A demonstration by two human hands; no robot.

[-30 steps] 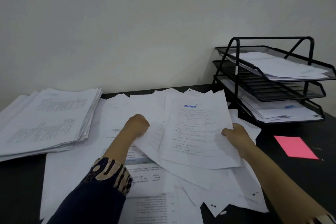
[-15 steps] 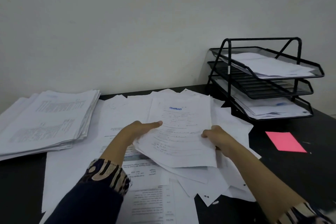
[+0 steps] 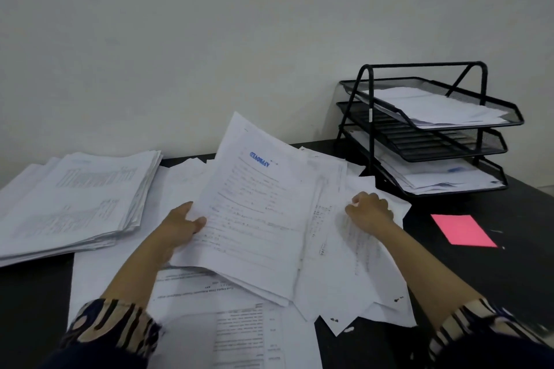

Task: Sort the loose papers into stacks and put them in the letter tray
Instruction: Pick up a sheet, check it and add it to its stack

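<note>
A bundle of white sheets [image 3: 257, 213], topped by a page stamped APPROVED in blue, is raised off the desk and tilted to the left. My left hand [image 3: 180, 226] grips its left edge, thumb on top. My right hand [image 3: 370, 210] rests with curled fingers on the loose papers [image 3: 344, 284] spread to the right of the bundle; whether it pinches a sheet is unclear. More loose sheets [image 3: 209, 323] lie under and in front of the bundle. The black three-tier letter tray [image 3: 368, 117] stands at the back right, with papers in its top and bottom tiers.
A thick stack of printed papers [image 3: 75, 201] lies at the left of the black desk [image 3: 494, 278]. A pink note [image 3: 461, 231] lies in front of the tray. A pale wall runs behind the desk.
My left hand has lifted the APPROVED bundle by its left edge and swung it left. My right hand has let go of its right edge and come down on the papers beside it.
</note>
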